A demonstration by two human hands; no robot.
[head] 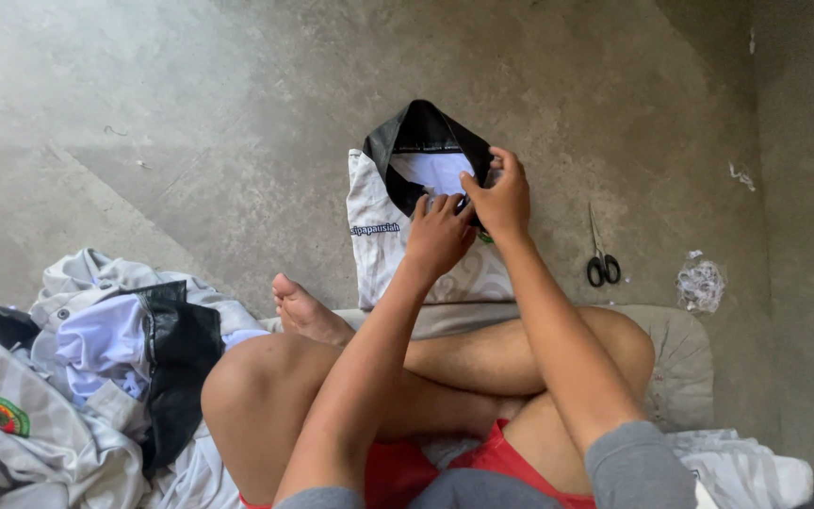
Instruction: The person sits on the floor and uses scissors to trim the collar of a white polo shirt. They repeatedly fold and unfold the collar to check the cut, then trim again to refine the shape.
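Note:
A white plastic mailer bag with a black inner lining lies on the concrete floor in front of my crossed legs. Its mouth is open, and folded white cloth shows inside. My left hand rests on the bag's near edge, fingers at the opening. My right hand grips the black rim of the opening on the right side. Both forearms reach forward over my knees.
Scissors with black handles lie on the floor to the right of the bag, with a crumpled clear wrapper beyond them. A pile of white garments and another black-lined bag sits at my left. A wall runs along the right edge.

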